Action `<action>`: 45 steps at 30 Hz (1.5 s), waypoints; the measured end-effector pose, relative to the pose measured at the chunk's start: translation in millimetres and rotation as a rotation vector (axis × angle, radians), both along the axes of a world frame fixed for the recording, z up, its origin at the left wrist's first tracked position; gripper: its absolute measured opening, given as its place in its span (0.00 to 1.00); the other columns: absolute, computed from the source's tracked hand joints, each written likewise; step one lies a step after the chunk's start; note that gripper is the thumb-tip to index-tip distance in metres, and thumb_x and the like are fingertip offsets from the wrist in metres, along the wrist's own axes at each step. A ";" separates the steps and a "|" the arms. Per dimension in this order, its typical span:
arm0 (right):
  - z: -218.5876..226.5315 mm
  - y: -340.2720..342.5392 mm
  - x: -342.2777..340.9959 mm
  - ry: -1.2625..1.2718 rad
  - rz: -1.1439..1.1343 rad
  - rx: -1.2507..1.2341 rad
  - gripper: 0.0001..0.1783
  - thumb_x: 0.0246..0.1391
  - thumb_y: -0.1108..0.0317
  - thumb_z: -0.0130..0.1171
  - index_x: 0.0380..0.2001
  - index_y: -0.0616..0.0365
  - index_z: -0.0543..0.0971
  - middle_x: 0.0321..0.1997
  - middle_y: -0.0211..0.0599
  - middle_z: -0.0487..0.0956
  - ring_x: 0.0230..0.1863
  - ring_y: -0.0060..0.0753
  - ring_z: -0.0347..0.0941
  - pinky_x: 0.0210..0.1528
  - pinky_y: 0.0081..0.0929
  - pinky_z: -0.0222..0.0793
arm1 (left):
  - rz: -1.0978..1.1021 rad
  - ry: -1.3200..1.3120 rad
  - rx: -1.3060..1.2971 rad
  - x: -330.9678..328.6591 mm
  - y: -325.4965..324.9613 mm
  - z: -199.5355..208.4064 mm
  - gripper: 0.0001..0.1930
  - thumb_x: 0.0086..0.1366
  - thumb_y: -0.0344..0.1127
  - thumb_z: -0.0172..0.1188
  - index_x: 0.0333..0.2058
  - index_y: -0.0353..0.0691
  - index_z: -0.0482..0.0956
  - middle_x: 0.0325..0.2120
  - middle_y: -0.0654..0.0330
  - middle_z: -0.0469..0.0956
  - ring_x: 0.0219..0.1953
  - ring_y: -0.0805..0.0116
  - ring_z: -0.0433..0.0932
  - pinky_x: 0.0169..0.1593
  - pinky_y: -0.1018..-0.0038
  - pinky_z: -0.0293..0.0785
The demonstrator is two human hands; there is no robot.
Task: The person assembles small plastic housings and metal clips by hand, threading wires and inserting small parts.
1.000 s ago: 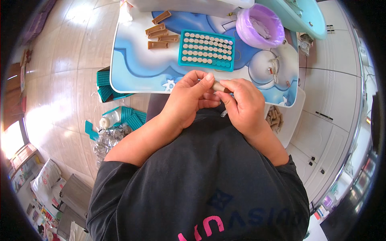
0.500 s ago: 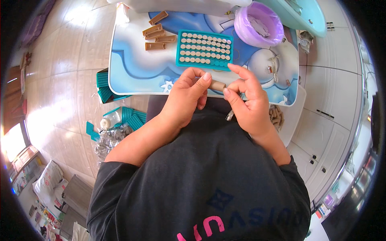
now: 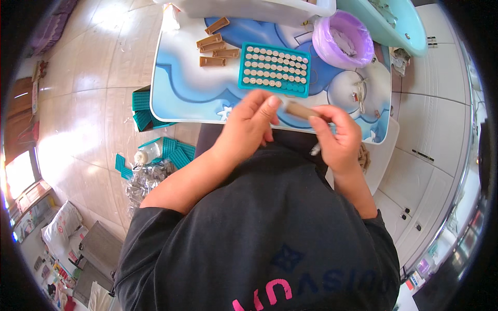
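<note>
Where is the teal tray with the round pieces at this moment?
In the head view, the teal tray lies on the table, just beyond the left hand, right of the brown pieces and left of the purple bin.

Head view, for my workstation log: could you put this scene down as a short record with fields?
Right hand: holds a long brown piece
Left hand: blurred, near the piece's other end; contact unclear
Table: blue and white pattern
Teal tray: on the table, rows of small round pale pieces, bare near right corner
Brown parts: five, left of the tray
Purple bin: right of the tray, clear liner
</note>
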State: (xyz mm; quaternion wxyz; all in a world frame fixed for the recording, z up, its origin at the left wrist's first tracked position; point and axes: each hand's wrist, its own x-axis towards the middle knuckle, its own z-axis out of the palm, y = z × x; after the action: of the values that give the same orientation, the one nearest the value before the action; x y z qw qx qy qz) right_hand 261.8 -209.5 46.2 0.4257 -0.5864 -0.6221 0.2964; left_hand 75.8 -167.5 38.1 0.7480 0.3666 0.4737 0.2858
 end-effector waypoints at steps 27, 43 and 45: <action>-212.6 -255.7 320.2 0.242 -1.248 -0.811 0.11 0.54 0.63 0.56 0.37 0.59 0.75 0.24 0.30 0.75 0.23 0.24 0.70 0.22 0.19 0.64 | 0.550 0.714 1.170 -49.4 136.0 7.3 0.05 0.59 0.29 0.57 0.34 0.36 0.78 0.26 0.61 0.75 0.28 0.75 0.73 0.32 0.78 0.69; -242.2 -253.7 332.9 0.007 -0.969 -0.884 0.15 0.51 0.59 0.59 0.32 0.61 0.79 0.24 0.34 0.77 0.25 0.24 0.71 0.24 0.24 0.66 | -0.540 1.280 1.289 56.4 259.1 49.1 0.15 0.60 0.47 0.54 0.37 0.44 0.78 0.34 0.52 0.79 0.37 0.51 0.77 0.41 0.58 0.72; -228.8 -224.4 307.0 0.011 -0.943 -0.919 0.16 0.51 0.59 0.58 0.34 0.64 0.79 0.26 0.34 0.78 0.28 0.26 0.72 0.28 0.24 0.67 | -0.553 1.497 1.250 51.9 260.0 45.6 0.19 0.60 0.53 0.53 0.35 0.41 0.72 0.32 0.48 0.78 0.38 0.46 0.76 0.40 0.53 0.70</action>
State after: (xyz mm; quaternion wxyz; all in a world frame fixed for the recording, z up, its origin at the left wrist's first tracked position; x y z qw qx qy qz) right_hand 568.8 -433.9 -182.6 0.2193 -0.9167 -0.1062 0.3167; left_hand 127.7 92.5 83.7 -0.0268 0.8742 0.4848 -0.0039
